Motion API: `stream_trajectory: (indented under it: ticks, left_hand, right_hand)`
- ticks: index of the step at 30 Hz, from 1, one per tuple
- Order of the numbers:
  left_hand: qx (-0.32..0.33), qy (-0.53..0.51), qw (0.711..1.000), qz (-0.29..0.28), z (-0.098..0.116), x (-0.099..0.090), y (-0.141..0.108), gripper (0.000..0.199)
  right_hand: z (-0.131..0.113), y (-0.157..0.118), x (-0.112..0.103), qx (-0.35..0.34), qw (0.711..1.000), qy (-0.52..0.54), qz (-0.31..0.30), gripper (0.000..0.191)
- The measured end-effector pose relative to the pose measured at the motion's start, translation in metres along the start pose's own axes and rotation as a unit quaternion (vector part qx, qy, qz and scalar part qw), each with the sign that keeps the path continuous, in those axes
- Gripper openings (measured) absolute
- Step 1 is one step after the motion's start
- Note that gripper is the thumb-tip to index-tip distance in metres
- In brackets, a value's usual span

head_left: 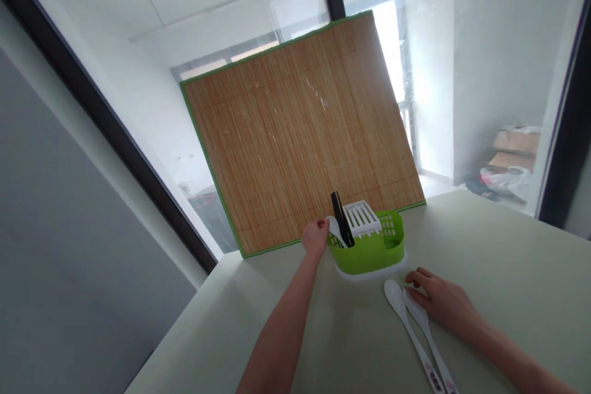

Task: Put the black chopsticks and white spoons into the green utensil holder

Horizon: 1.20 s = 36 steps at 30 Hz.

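At the left end of a green utensil caddy [367, 258], my left hand [316, 236] pinches the edge of a white spoon [336, 231] that leans inside the compartment. Black chopsticks or similar dark sticks [340, 218] stand beside that spoon. A white slatted rack [362, 217] covers the middle of the caddy; its right compartment shows no utensils. Two long-handled white spoons lie side by side on the table, a left one [406, 320] and a right one [425, 323]. My right hand [436, 295] rests by the right spoon's bowl, fingers loosely bent and apart, the thumb seemingly touching it.
Behind the caddy, a bamboo mat [300, 135] with green edging leans upright against the glass. The pale table [489, 246] reaches to the window frame [570, 117]. Cardboard and plastic bags [512, 160] lie beyond the glass.
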<state>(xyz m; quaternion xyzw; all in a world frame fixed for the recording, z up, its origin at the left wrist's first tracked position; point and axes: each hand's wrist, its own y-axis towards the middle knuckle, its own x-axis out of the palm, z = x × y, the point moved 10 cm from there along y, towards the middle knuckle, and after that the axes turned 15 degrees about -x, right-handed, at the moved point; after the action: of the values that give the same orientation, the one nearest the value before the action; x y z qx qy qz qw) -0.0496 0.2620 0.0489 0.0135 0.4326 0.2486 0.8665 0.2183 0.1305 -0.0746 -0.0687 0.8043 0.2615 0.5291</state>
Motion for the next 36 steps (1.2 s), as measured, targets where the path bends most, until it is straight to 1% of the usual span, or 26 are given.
stream_trajectory:
  ticks: [3, 8, 10, 12, 15, 17, 19, 20, 22, 23, 25, 27, 30, 32, 33, 34, 36]
  left_hand:
    - [0.002, 0.001, 1.0, -0.002, -0.001, 0.001, 0.001, 0.029]
    - [0.014, 0.005, 1.0, -0.013, -0.001, 0.007, -0.001, 0.023]
    - [0.023, -0.004, 1.0, -0.013, -0.001, 0.006, -0.003, 0.022]
    - [0.029, -0.025, 0.999, 0.0, -0.001, 0.0, -0.006, 0.028]
    - [0.027, -0.068, 0.996, 0.044, -0.009, -0.018, -0.017, 0.039]
    - [0.021, -0.092, 0.993, 0.072, -0.02, -0.026, -0.03, 0.039]
    - [0.024, -0.142, 0.986, 0.086, -0.035, -0.028, -0.048, 0.036]
    - [0.03, -0.177, 0.98, 0.084, -0.043, -0.026, -0.06, 0.035]
    - [0.044, -0.249, 0.966, 0.062, -0.061, -0.016, -0.084, 0.032]
    - [0.048, -0.273, 0.96, 0.042, -0.069, -0.009, -0.095, 0.031]
    - [0.047, -0.291, 0.956, -0.002, -0.082, 0.008, -0.116, 0.029]
    - [0.041, -0.294, 0.954, -0.035, -0.091, 0.02, -0.132, 0.027]
    - [0.03, -0.304, 0.95, -0.058, -0.093, 0.027, -0.146, 0.025]
    - [0.026, -0.314, 0.947, -0.067, -0.089, 0.027, -0.15, 0.025]
    - [0.026, -0.318, 0.945, -0.072, -0.087, 0.028, -0.153, 0.025]
    - [0.028, -0.32, 0.944, -0.079, -0.084, 0.029, -0.155, 0.024]
    - [0.042, -0.319, 0.942, -0.093, -0.078, 0.03, -0.161, 0.024]
  right_hand:
    - [-0.001, 0.0, 0.002, 0.002, 1.0, 0.004, -0.013, 0.024]
    - [-0.002, 0.001, 0.006, 0.0, 0.999, 0.008, -0.036, 0.026]
    - [-0.002, 0.001, 0.006, 0.005, 0.999, 0.009, -0.04, 0.027]
    - [0.0, 0.0, 0.005, 0.015, 0.999, 0.007, -0.043, 0.028]
    - [0.003, 0.0, 0.003, 0.028, 0.998, -0.003, -0.051, 0.03]
    - [0.005, -0.001, 0.004, 0.036, 0.997, -0.008, -0.062, 0.032]
    - [0.009, -0.002, 0.006, 0.044, 0.996, -0.005, -0.075, 0.033]
    - [0.01, -0.003, 0.007, 0.048, 0.996, -0.001, -0.079, 0.033]
    - [0.013, -0.004, 0.011, 0.05, 0.995, 0.012, -0.081, 0.031]
    - [0.013, -0.004, 0.012, 0.049, 0.995, 0.017, -0.081, 0.028]
    - [0.014, -0.004, 0.015, 0.046, 0.995, 0.023, -0.08, 0.024]
    - [0.014, -0.004, 0.017, 0.044, 0.996, 0.025, -0.076, 0.022]
    - [0.017, -0.003, 0.014, 0.042, 0.996, 0.027, -0.07, 0.025]
    - [0.02, -0.001, 0.004, 0.044, 0.998, 0.036, -0.042, 0.027]
    - [0.021, 0.0, -0.005, 0.045, 0.998, 0.044, -0.013, 0.029]
    - [0.022, -0.001, -0.016, 0.046, 0.997, 0.053, 0.028, 0.03]
    - [0.021, -0.005, -0.045, 0.041, 0.988, 0.067, 0.137, 0.032]
